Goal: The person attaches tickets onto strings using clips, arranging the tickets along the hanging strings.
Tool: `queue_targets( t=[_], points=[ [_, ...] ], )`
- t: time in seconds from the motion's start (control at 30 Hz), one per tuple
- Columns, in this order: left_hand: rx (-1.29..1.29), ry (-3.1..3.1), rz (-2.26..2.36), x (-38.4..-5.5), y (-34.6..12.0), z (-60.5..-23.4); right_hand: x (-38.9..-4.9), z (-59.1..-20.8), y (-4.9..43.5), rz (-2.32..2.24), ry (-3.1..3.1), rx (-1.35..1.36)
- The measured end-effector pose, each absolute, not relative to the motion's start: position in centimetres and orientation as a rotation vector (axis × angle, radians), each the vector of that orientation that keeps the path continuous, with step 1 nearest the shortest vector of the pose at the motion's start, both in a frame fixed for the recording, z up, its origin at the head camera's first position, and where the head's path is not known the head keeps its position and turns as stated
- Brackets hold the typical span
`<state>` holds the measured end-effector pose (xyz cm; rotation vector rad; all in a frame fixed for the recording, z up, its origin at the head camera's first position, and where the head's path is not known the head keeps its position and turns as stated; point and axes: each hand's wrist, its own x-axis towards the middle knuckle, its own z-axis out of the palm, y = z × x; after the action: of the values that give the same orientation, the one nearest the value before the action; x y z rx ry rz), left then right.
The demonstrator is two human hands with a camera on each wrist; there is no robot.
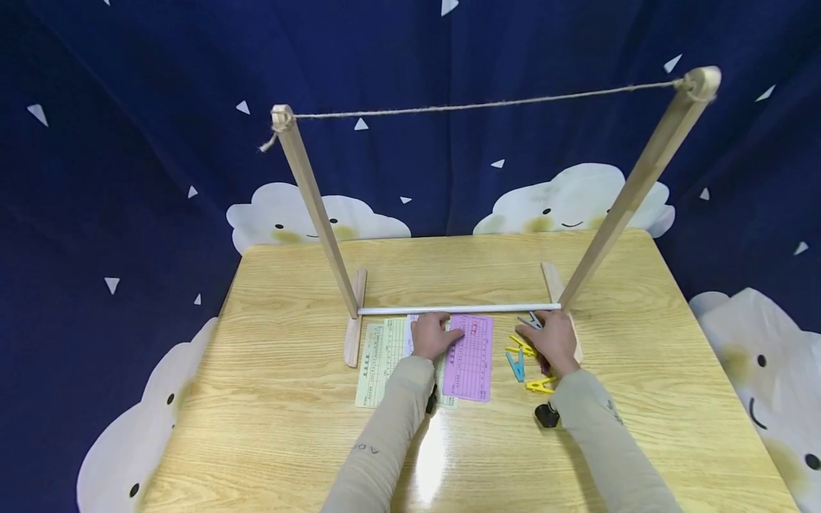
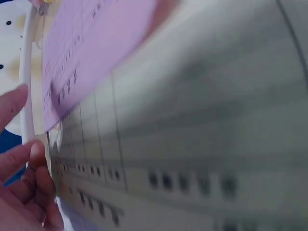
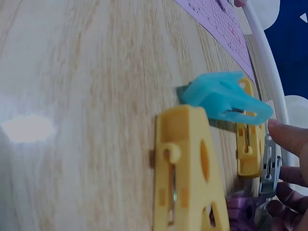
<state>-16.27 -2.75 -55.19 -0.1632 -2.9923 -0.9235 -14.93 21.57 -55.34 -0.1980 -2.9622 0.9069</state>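
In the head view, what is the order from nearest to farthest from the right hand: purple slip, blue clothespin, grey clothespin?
1. Grey clothespin, at the right hand.
2. Blue clothespin, lower left.
3. Purple slip, farther left.

A printed purple slip (image 1: 468,367) overlaps pale green slips (image 1: 370,367); to their right cluster yellow clothespins (image 1: 541,385), a blue clothespin (image 1: 516,367), a purple clothespin (image 3: 240,211) and a grey clothespin (image 3: 268,171).

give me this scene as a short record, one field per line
left hand: at the pink slip's left edge
right hand: holds the grey clip
other clips: two yellow clips, blue clip, purple clip
paper: green slips left of the pink slip
rack: two posts, string tied between tops, white rod low between them
on string: nothing hung
surface: wooden table
backdrop: blue curtain with clouds
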Motion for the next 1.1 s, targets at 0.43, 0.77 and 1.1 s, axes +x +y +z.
queue_targets(
  t=[0.43,0.77,1.1],
  points=[
    [0.073,-3.013,-0.860,-15.9,-1.4,-55.5,-14.9,-55.0,21.1,0.928,-2.936,-0.290],
    [0.100,-3.024,-0.886,-16.0,-1.4,-55.4,-14.8,-54.7,21.0,1.016,-2.929,-0.293],
    [0.063,-2.945,-0.927,-16.1,-1.7,-55.9,-14.4,-54.3,21.4,1.151,-2.869,-0.272]
  ],
)
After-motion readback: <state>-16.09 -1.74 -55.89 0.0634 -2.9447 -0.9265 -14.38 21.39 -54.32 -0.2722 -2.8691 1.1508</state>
